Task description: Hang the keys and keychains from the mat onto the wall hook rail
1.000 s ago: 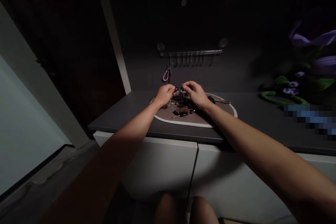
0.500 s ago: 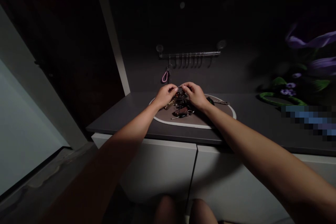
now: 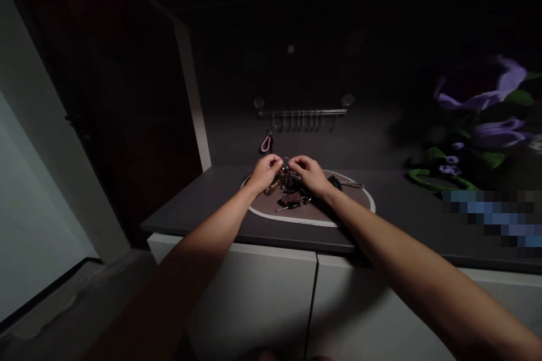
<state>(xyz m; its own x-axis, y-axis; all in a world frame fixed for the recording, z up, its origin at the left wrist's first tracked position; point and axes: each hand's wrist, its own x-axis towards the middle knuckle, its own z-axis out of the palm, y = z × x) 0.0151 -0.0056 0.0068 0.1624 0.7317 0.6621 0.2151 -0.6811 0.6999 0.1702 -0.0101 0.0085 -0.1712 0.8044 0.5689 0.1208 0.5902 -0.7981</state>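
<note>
Both my hands meet over an oval tray (image 3: 359,198) on a dark cabinet top. My left hand (image 3: 266,171) and my right hand (image 3: 308,172) are closed in pinches on a bunch of keys (image 3: 285,175), holding its metal ring between the fingertips a little above the tray. More keys and a dark fob (image 3: 293,201) lie loose on the tray just below the hands. The room is dim and small details of the keys are hard to make out.
A metal hook rail (image 3: 301,113) is fixed to the wall behind, with a pink loop keychain (image 3: 266,143) hanging at its left end. Purple artificial flowers (image 3: 478,90) stand at the right. White cabinet doors (image 3: 254,293) lie below the countertop (image 3: 190,208).
The hands have drawn closer together on the key ring. The camera has tilted up a little, so the tray and rail sit lower in view.
</note>
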